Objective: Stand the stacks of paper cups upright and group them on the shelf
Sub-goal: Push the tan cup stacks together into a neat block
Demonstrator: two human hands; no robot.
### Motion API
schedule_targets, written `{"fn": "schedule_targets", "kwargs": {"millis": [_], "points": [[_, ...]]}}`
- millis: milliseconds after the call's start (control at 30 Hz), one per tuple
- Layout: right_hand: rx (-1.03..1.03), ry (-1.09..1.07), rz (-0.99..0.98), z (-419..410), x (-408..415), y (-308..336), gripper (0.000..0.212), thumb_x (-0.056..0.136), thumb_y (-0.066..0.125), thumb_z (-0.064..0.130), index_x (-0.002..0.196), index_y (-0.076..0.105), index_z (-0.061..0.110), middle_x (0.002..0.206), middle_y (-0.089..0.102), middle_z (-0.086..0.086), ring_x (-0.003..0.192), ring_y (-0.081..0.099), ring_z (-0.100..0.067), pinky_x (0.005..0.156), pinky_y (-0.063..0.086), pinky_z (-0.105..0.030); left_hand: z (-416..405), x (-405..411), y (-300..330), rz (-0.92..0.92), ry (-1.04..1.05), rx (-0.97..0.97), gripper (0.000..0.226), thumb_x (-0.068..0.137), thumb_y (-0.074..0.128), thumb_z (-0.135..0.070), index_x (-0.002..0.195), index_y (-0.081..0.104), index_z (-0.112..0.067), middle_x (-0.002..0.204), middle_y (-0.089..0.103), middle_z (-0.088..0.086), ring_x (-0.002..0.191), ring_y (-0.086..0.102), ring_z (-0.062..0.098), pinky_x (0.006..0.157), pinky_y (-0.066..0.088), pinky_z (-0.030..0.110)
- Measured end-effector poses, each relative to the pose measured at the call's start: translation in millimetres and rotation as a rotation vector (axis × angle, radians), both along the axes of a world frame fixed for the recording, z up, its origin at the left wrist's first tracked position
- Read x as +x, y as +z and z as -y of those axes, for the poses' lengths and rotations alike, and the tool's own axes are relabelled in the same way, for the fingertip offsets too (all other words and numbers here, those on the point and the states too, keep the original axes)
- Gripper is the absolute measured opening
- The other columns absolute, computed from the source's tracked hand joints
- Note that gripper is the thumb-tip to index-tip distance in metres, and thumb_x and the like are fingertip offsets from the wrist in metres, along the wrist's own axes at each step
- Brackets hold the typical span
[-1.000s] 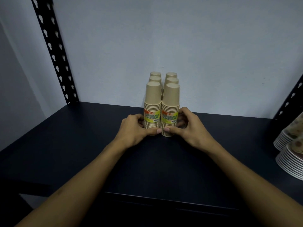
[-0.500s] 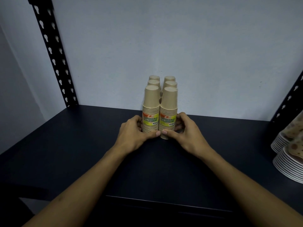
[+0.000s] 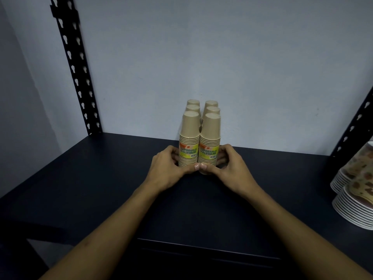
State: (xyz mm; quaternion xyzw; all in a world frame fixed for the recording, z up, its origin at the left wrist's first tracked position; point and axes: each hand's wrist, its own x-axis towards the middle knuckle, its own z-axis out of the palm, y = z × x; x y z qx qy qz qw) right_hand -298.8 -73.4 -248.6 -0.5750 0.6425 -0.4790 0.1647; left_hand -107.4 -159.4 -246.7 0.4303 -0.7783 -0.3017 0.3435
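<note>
Several stacks of tan paper cups (image 3: 199,126) stand upright, bottoms up, in two tight rows on the dark shelf (image 3: 101,178) against the back wall. The two front stacks carry yellow labels. My left hand (image 3: 168,168) wraps the base of the front left stack (image 3: 189,136). My right hand (image 3: 232,168) wraps the base of the front right stack (image 3: 211,138). Both thumbs meet in front of the group, pressing the stacks together. The rear stacks are mostly hidden behind the front ones.
Patterned paper cups and bowls (image 3: 357,190) are stacked at the shelf's right edge. Black perforated uprights stand at the back left (image 3: 78,73) and right (image 3: 355,126). The shelf's front edge (image 3: 201,243) lies below my forearms.
Both hands have slid the group of stacks slightly farther back toward the wall, staying cupped around the front stacks. The camera view shifted a little.
</note>
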Motion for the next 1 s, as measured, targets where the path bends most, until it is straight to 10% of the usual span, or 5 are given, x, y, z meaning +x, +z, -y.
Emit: {"fn": "schedule_targets", "kwargs": {"millis": [233, 600, 800, 1000], "points": [[0.009, 0.012, 0.041, 0, 0, 2, 0.062, 0.072, 0.077, 0.060, 0.118, 0.059, 0.023, 0.108, 0.068, 0.009, 0.097, 0.066, -0.008, 0.083, 0.056, -0.025, -1, 5, 3, -0.041, -0.054, 0.034, 0.070, 0.064, 0.087, -0.058, 0.117, 0.056, -0.025, 0.105, 0.065, -0.012, 0.092, 0.062, 0.001, 0.070, 0.046, 0.012], [-0.068, -0.082, 0.538, 43, 3, 39, 0.071, 0.100, 0.025, 0.066, 0.151, 0.041, 0.020, 0.145, 0.049, 0.008, 0.134, 0.046, -0.010, 0.104, 0.037, -0.028, 41, -10, 40, -0.706, -0.088, 0.472, 0.083, 0.092, 0.034, -0.076, 0.159, 0.026, -0.028, 0.166, 0.026, 0.000, 0.152, 0.025, 0.021, 0.124, 0.018, 0.050], [-0.039, 0.054, 0.820, 66, 10, 36, 0.077, 0.098, 0.021, 0.071, 0.128, 0.067, 0.017, 0.121, 0.074, -0.010, 0.116, 0.069, -0.027, 0.106, 0.049, -0.051, 76, -44, 33, -0.761, -0.163, 0.658, 0.129, 0.052, 0.049, -0.102, 0.156, 0.035, -0.027, 0.160, 0.040, 0.001, 0.144, 0.042, 0.023, 0.119, 0.030, 0.053], [-0.080, 0.168, 0.922, 71, 11, 30, 0.076, 0.103, 0.017, 0.062, 0.096, 0.081, 0.022, 0.107, 0.077, -0.009, 0.102, 0.074, -0.023, 0.089, 0.055, -0.040, 74, -50, 25, -0.744, -0.205, 0.686, 0.075, 0.089, 0.041, -0.068, 0.142, 0.056, -0.017, 0.135, 0.066, 0.010, 0.120, 0.065, 0.028, 0.107, 0.047, 0.049]]}}
